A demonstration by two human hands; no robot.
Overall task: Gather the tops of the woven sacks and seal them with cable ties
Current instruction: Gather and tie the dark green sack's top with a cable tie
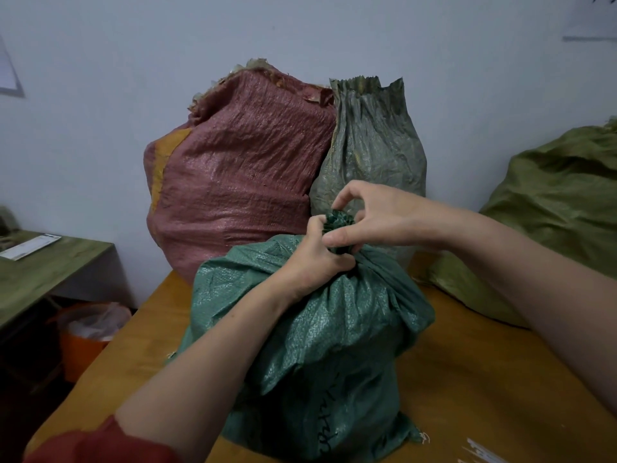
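Pale wall (133, 95) behind, orange-brown tabletop (484, 379) in front. Dark green woven sack (334, 345) upright near front edge, centre. Left hand (314, 259) clamped round its gathered neck. Right hand (377, 215) just above, pinching the bunched top. Red sack (240, 172) and grey-green sack (374, 145) at far edge, touching, tops open.

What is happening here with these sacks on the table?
A person is closing the dark green sack at the front of the wooden table. The left hand grips its gathered neck, and the right hand pinches the bunched top just above. No cable tie is visible on it. Behind it, the red sack and the grey-green sack stand with their tops not gathered.
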